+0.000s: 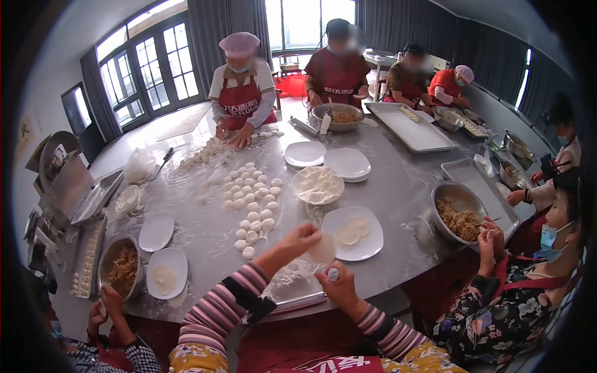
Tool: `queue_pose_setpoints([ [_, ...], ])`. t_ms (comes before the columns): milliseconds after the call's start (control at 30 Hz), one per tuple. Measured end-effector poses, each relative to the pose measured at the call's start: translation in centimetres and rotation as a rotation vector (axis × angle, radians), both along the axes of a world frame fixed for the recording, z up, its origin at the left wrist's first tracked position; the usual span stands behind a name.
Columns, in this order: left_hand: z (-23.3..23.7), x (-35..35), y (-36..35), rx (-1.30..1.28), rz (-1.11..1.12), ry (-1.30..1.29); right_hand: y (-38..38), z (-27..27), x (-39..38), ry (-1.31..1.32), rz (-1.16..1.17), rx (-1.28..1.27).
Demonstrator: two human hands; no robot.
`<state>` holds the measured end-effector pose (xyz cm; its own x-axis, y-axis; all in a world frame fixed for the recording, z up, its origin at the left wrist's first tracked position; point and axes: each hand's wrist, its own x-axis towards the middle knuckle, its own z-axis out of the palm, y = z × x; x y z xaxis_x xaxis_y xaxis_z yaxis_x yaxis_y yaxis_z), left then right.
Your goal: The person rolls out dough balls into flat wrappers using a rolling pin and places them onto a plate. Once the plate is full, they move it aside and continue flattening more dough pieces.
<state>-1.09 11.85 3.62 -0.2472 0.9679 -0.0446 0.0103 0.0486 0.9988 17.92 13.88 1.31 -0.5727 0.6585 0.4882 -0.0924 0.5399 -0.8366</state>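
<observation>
Head-camera view, from left to right: at the near-left edge of the steel table (398, 186) a co-worker's hands (102, 311) were pressed together beside a bowl of filling (122, 271), with a plate of wrappers (165, 275) just to its right. Further in, rows of small dough pieces (252, 199) lay on the floured surface. The person's left hand (298, 239), in a striped sleeve, was raised over the table's near edge, its thumb and fingertips pinched on the rim of a thin round dough wrapper (323, 250), which hung in the air between the two hands. Just below and to the right of it, the right hand (341, 285) was curled in a fist around a pale-tipped stick (333, 274), whose rounded end showed above the knuckles. Beyond the wrapper sat a white plate (367, 245) holding two flat rounds. At the right, a second bowl of filling (460, 214) stood near another co-worker's joined hands (491, 239).
</observation>
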Motion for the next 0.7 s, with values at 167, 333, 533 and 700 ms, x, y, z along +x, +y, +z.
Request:
queue_pose_setpoints([
  [167,-1.3,-5.6,-2.4,-0.090,0.317,0.913,0.4,0.6,-0.2,0.013,0.033,0.010],
  [333,-3.6,-3.0,-12.6,-0.664,0.127,1.225,0.3,0.0,-0.4,0.039,0.031,0.001],
  [533,-3.6,-2.0,-14.2,-0.272,0.101,1.575,0.8,-0.3,-1.0,0.054,-0.017,0.065],
  [700,-1.9,-2.8,-14.4,-0.515,0.252,1.294,0.3,0.0,-0.3,0.032,-0.022,0.054],
])
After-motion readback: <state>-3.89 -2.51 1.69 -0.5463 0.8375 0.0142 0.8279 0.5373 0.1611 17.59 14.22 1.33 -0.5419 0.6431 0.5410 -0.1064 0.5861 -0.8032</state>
